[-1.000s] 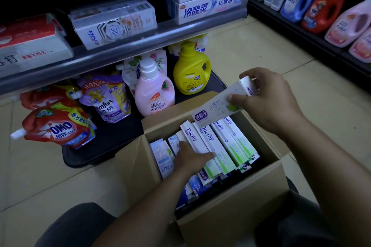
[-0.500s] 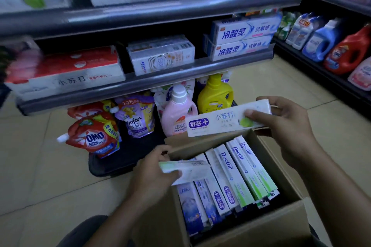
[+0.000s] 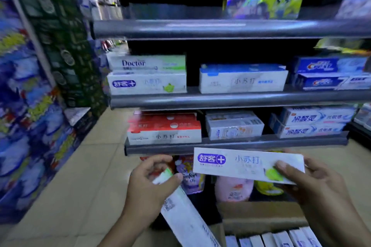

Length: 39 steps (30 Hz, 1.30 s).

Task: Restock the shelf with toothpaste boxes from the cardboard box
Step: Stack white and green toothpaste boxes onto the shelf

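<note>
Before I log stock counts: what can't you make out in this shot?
- Cardboard box, head view: bottom edge crops it, so its contents can't be counted.
- Box in left hand: angled and motion-blurred, brand unreadable.
- Left shelving: smeared by blur.
- Floor bottles: hidden behind the toothpaste box held by the right hand.

The toothpaste box (image 3: 247, 164) in the right grip (image 3: 313, 184) is white with a purple badge and a green spot. The box (image 3: 180, 212) in the left grip (image 3: 148, 188) is white with a green tip. Above them, the shelf (image 3: 230, 101) is grey. Below, the cardboard box (image 3: 259, 214) is brown.
</note>
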{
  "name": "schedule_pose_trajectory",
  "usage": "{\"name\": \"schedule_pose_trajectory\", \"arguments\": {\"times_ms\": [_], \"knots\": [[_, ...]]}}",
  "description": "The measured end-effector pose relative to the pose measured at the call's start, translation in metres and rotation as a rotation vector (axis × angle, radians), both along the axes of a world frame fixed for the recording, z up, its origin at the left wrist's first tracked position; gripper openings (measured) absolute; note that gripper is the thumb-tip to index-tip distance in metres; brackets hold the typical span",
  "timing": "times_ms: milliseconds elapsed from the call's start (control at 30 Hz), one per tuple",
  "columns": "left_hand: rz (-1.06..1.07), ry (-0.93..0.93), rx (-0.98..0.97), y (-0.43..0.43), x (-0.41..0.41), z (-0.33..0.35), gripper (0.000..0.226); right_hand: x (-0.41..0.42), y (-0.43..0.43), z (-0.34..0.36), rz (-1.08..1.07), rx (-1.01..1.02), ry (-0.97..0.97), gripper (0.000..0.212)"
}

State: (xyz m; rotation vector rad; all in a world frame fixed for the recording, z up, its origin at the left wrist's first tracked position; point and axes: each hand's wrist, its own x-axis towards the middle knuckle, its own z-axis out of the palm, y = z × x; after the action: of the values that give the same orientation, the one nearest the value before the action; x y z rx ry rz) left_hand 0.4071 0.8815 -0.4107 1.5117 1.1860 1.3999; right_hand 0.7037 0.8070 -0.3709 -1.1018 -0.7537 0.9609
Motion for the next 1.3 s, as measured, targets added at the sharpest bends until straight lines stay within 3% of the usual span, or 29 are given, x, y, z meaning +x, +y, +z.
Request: {"name": "schedule_pose_trajectory", "arguments": {"times_ms": [400, 667, 800, 933, 1067, 1300], "knots": [[-0.088, -0.03, 0.082, 0.009, -0.047, 0.078, 0.037, -0.069, 0.037, 0.069, 0.134, 0.18, 0.011, 0.052], [0.076, -0.251, -0.134, 0.047, -0.087, 0.102, 0.025, -0.098, 0.042, 0.086, 0.115, 0.193, 0.034, 0.052], [0.097, -0.152, -0.084, 0.078, -0.106, 0.121, 0.009, -0.107, 0.04, 0.084, 0.104, 0.16, 0.038, 0.055], [0.242, 0.132, 0.089, 0.126, -0.129, 0.146, 0.037, -0.11, 0.037, 0.078, 0.093, 0.118, 0.006, 0.054], [0.149, 0.451, 0.11, 0.159, -0.142, 0.164, 0.051, -0.114, 0.028, 0.074, 0.088, 0.089, -0.005, 0.052], [-0.011, 0.331, -0.046, 0.187, -0.143, 0.157, 0.046, -0.11, 0.017, 0.071, 0.057, 0.067, -0.04, 0.049]]}}
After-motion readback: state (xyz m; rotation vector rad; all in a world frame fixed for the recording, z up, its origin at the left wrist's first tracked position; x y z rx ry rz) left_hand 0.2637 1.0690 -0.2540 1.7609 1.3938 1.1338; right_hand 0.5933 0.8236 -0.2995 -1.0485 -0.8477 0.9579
